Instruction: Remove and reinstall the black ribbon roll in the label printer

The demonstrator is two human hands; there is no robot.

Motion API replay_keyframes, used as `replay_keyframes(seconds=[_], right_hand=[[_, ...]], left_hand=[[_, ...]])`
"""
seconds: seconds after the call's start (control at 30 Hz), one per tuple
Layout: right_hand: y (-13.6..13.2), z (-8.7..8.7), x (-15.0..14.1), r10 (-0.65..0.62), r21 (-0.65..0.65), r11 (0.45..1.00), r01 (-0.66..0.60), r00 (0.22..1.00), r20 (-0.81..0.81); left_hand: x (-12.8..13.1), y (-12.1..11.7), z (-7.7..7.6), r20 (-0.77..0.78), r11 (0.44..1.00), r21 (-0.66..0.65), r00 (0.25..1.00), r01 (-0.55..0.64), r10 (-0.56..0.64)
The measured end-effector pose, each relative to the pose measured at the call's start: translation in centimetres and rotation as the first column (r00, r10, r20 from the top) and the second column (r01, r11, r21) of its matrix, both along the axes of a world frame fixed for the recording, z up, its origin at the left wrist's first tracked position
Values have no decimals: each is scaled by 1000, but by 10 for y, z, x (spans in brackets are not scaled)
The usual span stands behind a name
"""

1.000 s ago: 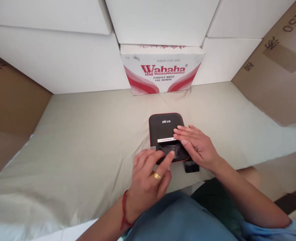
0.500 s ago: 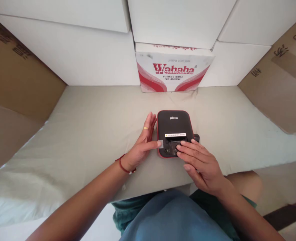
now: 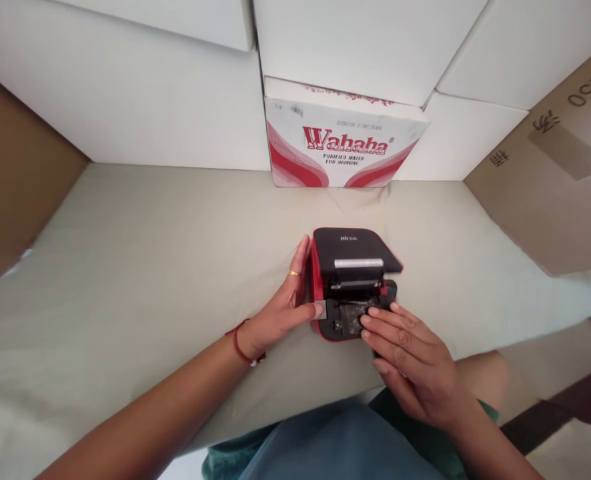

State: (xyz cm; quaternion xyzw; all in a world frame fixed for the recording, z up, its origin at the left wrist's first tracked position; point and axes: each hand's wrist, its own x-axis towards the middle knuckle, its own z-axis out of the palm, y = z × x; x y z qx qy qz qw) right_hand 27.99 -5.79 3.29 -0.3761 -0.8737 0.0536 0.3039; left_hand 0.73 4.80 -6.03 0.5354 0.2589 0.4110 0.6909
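A black label printer [image 3: 343, 247] with red sides sits on the cloth in front of me. Its hinged lid is partly raised, and a pale strip [image 3: 358, 263] runs along the lid's front edge. Along the printer's left side lie the fingers of my left hand [image 3: 290, 287], gripping it, with the thumb pressed on a grey tab [image 3: 321, 309] at the front left corner. My right hand [image 3: 415, 350] is open; its outstretched fingers lie flat on the dark front panel [image 3: 351, 320]. What lies under those fingertips is hidden.
Behind the printer stands a white and red Wahaha water carton [image 3: 345, 140] against stacked white boxes [image 3: 175, 107]. Brown cardboard boxes flank the surface at left [image 3: 15, 173] and right [image 3: 555, 187]. A pale cloth [image 3: 175, 247] covers the table.
The printer's lid has come up at its front edge, opening a gap inside. My left thumb stays on the corner tab and my right fingers stay on the front panel. The view has shifted slightly.
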Motion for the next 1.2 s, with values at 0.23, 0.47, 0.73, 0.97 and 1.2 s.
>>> replay_keyframes(seconds=[0.23,0.47,0.73,0.97,1.2], right_hand=[[45,33,-3,-227,-158,962,223,974,-5],[118,50,-43,-228,-179,889,422,747,625],[132,54,-64,-97,-240,868,435,623,776],[64,120,50,-49,-336,931,144,960,277],[95,52,131,-223,-569,611,551,809,544]], left_hand=[[1,0,4,28,999,-37,999,-16,17],[7,4,0,45,998,-52,999,-27,29],[5,7,-2,33,999,-37,999,-30,32],[6,7,1,54,998,-51,998,-42,45],[6,6,-3,83,997,-70,996,-32,37]])
